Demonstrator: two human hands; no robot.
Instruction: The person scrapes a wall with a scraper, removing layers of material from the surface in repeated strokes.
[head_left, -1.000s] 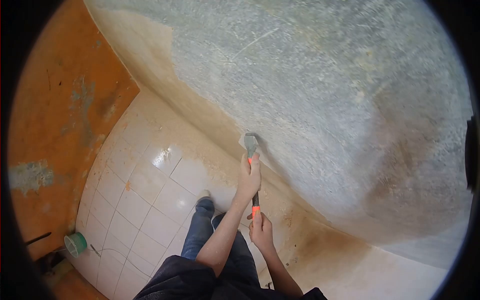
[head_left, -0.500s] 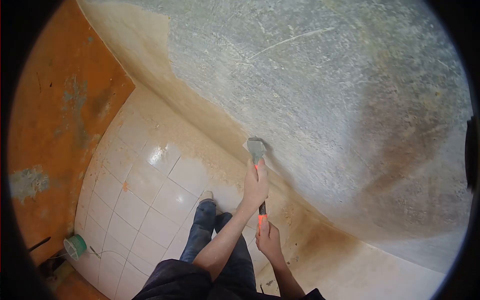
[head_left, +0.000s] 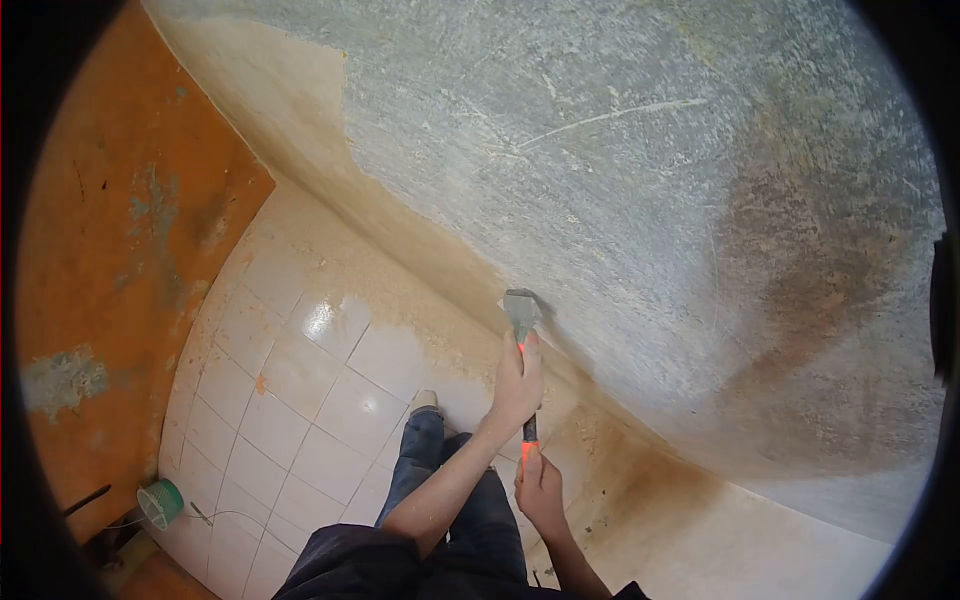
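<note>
Both my hands grip a long-handled scraper with a broad grey blade and a black and orange handle. My left hand is closed round the handle just below the blade. Lower down, at the orange end of the handle, my right hand is closed too. The blade lies against the lower part of the wall, where rough grey surface meets a smooth beige strip. Its shadow falls just to the right.
White floor tiles, partly coated with beige dust, lie at left. An orange surface with worn grey patches rises beyond them. A green and white round container stands near a thin cable. My shoe is close to the wall's foot.
The view has shifted slightly, so the wall and floor appear a little lower and further right. Both hands keep their hold on the scraper, and its blade stays at nearly the same spot.
</note>
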